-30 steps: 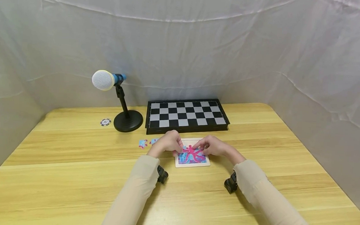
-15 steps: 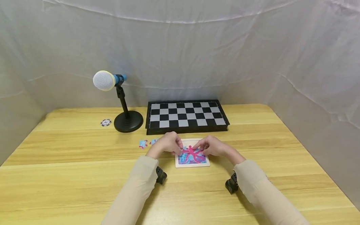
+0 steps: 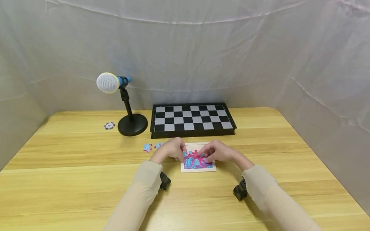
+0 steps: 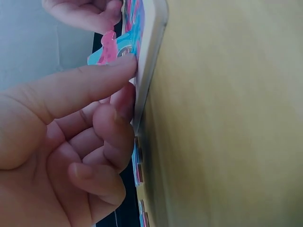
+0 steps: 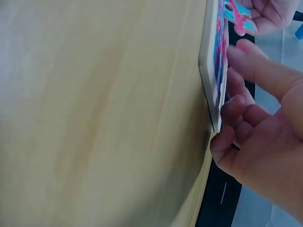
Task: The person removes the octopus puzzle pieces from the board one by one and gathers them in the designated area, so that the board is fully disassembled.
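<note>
A small jigsaw puzzle (image 3: 198, 163) with a pink, many-armed figure on blue lies in a pale wooden tray (image 3: 198, 171). My left hand (image 3: 174, 148) pinches a pink and blue puzzle piece (image 4: 110, 51) at the tray's left side; in the left wrist view this piece stands tilted up from the picture. Over the tray's right half, my right hand (image 3: 218, 151) rests its thumb and index finger on the puzzle. Its other fingers (image 5: 233, 109) bend loosely beside the tray's edge in the right wrist view.
Two loose puzzle pieces, one being the blue and pink piece (image 3: 147, 148), lie left of the tray. A folded chessboard (image 3: 192, 118) sits behind it. Further left stand a microphone (image 3: 108, 83) on a black stand (image 3: 132, 124) and a poker chip (image 3: 109, 126). Grey cloth surrounds the wooden table (image 3: 74, 186).
My left fingers have shifted slightly toward me and left at the tray's edge. The right thumb has come a little nearer over the puzzle. The tray stays in place.
</note>
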The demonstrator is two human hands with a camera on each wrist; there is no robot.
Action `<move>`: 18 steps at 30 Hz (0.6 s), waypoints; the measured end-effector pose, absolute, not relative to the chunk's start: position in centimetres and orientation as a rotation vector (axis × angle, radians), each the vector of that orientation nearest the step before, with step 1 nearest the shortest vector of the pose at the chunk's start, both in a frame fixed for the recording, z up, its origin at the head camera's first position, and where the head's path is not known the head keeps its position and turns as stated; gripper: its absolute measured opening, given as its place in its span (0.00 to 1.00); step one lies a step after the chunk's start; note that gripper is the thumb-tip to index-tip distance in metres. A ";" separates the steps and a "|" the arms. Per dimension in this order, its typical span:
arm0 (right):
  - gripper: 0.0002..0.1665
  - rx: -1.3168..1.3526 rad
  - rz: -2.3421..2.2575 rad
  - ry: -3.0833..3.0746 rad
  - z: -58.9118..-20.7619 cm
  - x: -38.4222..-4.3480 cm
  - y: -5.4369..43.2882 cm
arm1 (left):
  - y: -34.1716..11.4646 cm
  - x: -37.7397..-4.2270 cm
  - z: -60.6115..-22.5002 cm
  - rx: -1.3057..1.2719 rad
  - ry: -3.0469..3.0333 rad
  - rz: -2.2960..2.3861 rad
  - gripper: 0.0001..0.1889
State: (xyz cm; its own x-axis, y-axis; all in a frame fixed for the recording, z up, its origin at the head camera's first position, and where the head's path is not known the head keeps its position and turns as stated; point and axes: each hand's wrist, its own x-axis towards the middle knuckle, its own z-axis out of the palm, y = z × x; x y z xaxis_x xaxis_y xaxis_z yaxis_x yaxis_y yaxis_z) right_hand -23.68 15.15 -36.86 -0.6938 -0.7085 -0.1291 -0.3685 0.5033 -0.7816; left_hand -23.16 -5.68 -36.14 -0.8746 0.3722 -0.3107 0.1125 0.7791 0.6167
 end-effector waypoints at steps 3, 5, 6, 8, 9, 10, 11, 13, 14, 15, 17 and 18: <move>0.15 -0.960 -1.044 2.287 -36.9 -23.5 15.0 | -5.8 -23.2 -36.2 0.371 2.545 0.872 0.09; 0.16 -1.004 -1.039 2.265 -36.9 -23.4 14.9 | -5.8 -23.1 -36.1 0.369 2.539 0.886 0.09; 0.16 -1.015 -1.037 2.254 -37.0 -23.3 14.8 | -5.9 -23.1 -36.1 0.363 2.535 0.892 0.08; 0.17 -1.022 -1.031 2.236 -37.0 -23.2 14.7 | -6.0 -23.1 -36.1 0.360 2.526 0.904 0.08; 0.17 -1.026 -1.027 2.231 -37.1 -23.2 14.7 | -6.0 -23.0 -36.1 0.360 2.522 0.911 0.07; 0.18 -1.029 -1.020 2.226 -37.2 -23.2 14.6 | -6.1 -23.0 -36.1 0.358 2.517 0.919 0.07; 0.18 -1.028 -1.009 2.229 -37.2 -23.1 14.6 | -6.1 -23.1 -36.1 0.359 2.511 0.927 0.07; 0.19 -1.032 -0.989 2.234 -37.3 -23.2 14.6 | -6.2 -23.1 -36.1 0.355 2.494 0.953 0.06; 0.20 -1.036 -0.982 2.234 -37.4 -23.2 14.5 | -6.2 -23.1 -36.2 0.352 2.486 0.966 0.05; 0.20 -1.035 -0.972 2.238 -37.4 -23.2 14.5 | -6.3 -23.1 -36.2 0.348 2.479 0.977 0.05; 0.21 -1.051 -0.946 2.243 -37.4 -23.1 14.5 | -6.3 -23.1 -36.2 0.343 2.465 1.005 0.04; 0.21 -1.064 -0.925 2.247 -37.4 -23.1 14.5 | -6.4 -23.1 -36.3 0.339 2.459 1.017 0.04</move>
State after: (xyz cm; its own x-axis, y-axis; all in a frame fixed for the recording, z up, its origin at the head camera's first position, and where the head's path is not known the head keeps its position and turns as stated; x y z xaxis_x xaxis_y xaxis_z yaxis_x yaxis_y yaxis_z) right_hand -23.11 14.49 -37.40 -0.5800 -0.8035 -0.1342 -0.4760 0.4680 -0.7446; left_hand -23.14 -6.37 -36.27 -0.8662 0.3878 -0.3151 0.0520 0.6971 0.7151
